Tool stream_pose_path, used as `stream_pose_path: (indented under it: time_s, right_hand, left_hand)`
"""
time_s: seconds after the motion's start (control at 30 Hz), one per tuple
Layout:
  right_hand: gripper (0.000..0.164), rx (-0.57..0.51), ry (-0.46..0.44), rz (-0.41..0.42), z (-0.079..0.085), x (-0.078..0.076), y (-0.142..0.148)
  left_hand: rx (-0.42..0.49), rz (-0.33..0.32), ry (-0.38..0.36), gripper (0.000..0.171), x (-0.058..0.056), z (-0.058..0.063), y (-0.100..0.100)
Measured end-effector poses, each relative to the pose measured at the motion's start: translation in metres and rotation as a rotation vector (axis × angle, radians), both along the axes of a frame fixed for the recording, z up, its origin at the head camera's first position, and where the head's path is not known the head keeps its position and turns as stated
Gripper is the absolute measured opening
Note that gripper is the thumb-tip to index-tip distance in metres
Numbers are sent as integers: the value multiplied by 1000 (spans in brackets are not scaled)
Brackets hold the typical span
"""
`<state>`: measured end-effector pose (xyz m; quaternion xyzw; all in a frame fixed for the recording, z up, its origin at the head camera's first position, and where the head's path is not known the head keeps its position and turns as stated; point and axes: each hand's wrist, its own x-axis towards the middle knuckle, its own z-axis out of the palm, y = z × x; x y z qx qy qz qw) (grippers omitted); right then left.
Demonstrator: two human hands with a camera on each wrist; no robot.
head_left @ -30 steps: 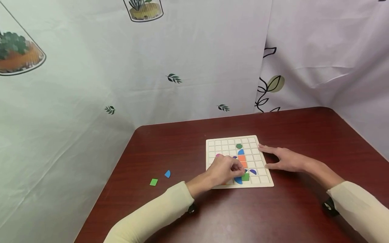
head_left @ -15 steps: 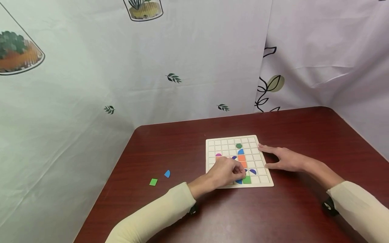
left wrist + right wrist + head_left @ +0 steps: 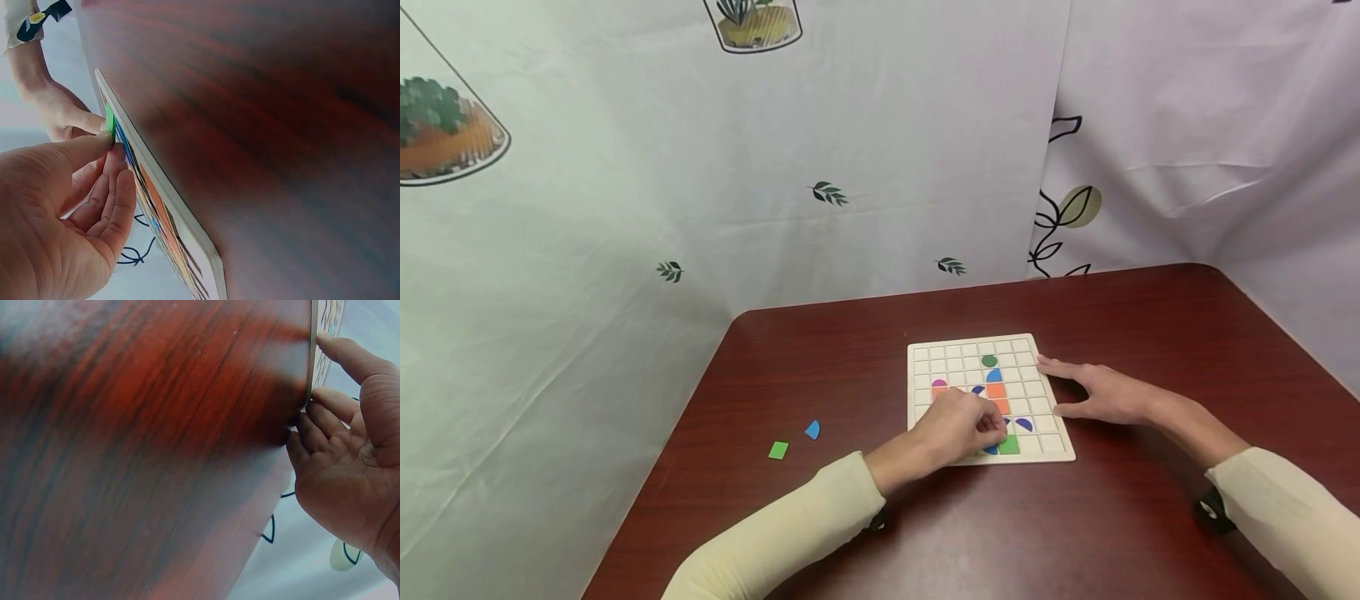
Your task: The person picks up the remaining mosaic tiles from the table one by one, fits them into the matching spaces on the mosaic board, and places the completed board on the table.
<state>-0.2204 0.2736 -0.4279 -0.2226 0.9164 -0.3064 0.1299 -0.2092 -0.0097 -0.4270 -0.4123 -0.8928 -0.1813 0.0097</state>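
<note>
- Nearest, the dark red table [image 3: 1000,533] spreads on the near side of both hands and between the forearms, giving them room to draw back.
- The left sleeve [image 3: 782,529] slants in from the lower left; the left hand [image 3: 958,423] is bent over the near half of the white gridded board [image 3: 1052,443].
- Its thumb and index finger pinch a green square [image 3: 1009,445] at the board's nearest row; whether the piece is fully seated I cannot tell. The other fingers curl loosely below in the left wrist view.
- Just under those fingertips shows part of a blue piece [image 3: 991,450], and right of them an indigo half-circle [image 3: 1024,425].
- Well left of this hand, past the board's left edge, lie a loose green square [image 3: 778,450] and a loose blue wedge [image 3: 812,430], apart from each other.
- The right hand [image 3: 1105,394] is relaxed and grasps nothing, thumb and index finger spread, tips touching the board's right edge; table extends to its right.
- Beyond the left fingers run orange squares [image 3: 996,390], a blue quarter [image 3: 995,376] and a dark green circle [image 3: 989,361].
- Past both hands, the board's far edge stops short of the table's far edge; patterned cloth [image 3: 887,125] hangs behind.
</note>
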Motion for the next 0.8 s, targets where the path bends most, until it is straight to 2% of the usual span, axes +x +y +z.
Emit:
stream_pose_path:
  time_s: [0.27,0.53,0.8]
  right_hand:
    - [87,2,-3,-2,1,0,-1]
    - [87,8,-3,-8,1,1,-2]
    - [88,11,-3,-9,0,1,-1]
  left_hand:
    - [-19,-15,27,5,2,1,1]
    - [-23,-15,18,4,1,1,0]
    - [-12,25,-10,5,-7,12,-10]
